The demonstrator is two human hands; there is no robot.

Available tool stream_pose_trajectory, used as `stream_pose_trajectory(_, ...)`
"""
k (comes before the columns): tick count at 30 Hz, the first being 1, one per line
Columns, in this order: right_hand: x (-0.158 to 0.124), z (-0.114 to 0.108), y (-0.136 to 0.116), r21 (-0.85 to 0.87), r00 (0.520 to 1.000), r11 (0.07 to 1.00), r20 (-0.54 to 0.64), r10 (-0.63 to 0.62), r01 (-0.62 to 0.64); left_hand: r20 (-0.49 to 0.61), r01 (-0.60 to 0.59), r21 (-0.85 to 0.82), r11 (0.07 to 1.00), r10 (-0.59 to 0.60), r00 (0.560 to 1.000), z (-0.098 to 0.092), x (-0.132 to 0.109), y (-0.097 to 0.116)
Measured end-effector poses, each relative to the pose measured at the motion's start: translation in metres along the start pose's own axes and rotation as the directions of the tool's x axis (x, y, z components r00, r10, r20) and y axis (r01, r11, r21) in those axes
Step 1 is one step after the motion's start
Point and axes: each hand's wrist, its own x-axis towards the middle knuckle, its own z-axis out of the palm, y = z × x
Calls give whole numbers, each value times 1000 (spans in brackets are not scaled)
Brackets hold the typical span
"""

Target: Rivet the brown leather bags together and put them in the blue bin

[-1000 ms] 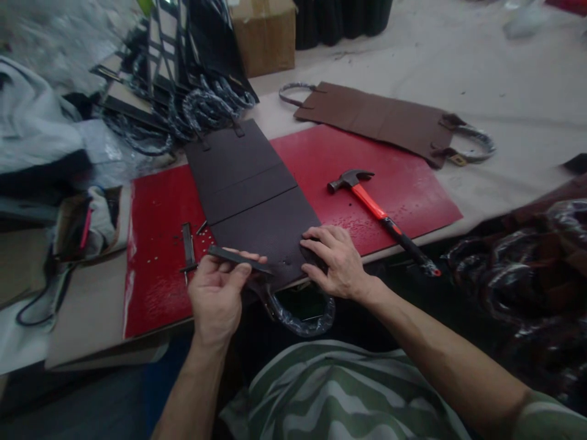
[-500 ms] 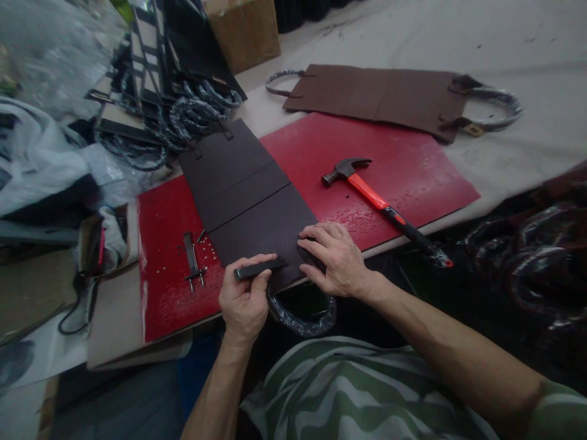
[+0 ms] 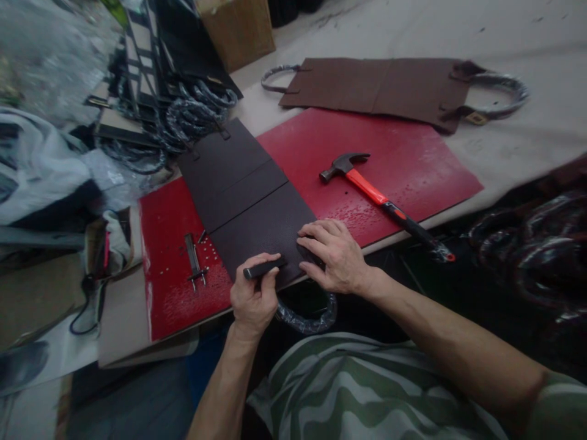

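Observation:
A dark brown bag panel (image 3: 247, 195) lies flat across a red board (image 3: 403, 165) at the table's near edge. My left hand (image 3: 253, 298) is closed on a short dark strip (image 3: 266, 267), held at the panel's near edge. My right hand (image 3: 334, 255) lies on the panel's near right corner, fingers curved and pressing down over a dark tab. A wrapped bag handle (image 3: 308, 318) hangs off the table edge below both hands.
A hammer with an orange and black handle (image 3: 380, 198) rests on the red board to the right. A small metal tool (image 3: 194, 261) lies on the board's left part. A lighter brown bag panel (image 3: 380, 85) lies behind. Bag parts (image 3: 174, 110) and a cardboard box (image 3: 236, 27) fill the back left.
My left hand has brought the dark strip rightward, down to the panel's near edge and close to my right hand. My right hand has stayed on the corner.

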Motion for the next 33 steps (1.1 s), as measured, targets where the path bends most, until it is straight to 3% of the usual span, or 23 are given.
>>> stream_pose_trajectory(3, 0, 0, 0, 2, 1000, 1000, -4, -2, 2, 22, -69, 93, 993, 67, 997, 0, 4, 0)
stream_pose_trajectory(12, 1, -1, -1, -6, 1000, 1000, 19, 15, -15, 28, -62, 148, 987, 58, 998, 2, 6, -4)
stream_pose_trajectory(16, 1, -2, -2, 19, 1000, 1000, 16, 21, -21, 37, -115, 207, 972, 110, 993, 5, 8, -3)
stream_pose_trajectory(20, 1, -9, 0, 136, 1000, 990, 14, 22, -23, 30, -148, 235, 961, 145, 989, 7, 9, -2)
stream_pose_trajectory(23, -1, -24, 5, 230, 995, 972, -70, 73, -55, 11, -93, 177, 980, 93, 996, 8, 8, -5)
stream_pose_trajectory(29, -14, -68, 38, -8, 949, 977, -236, 207, -215, 7, -27, 124, 992, 26, 1000, 9, 5, -9)
stream_pose_trajectory(33, -28, -84, 65, -213, 926, 908, -201, 319, -360, 11, -22, 116, 993, 21, 1000, 9, 6, -8)
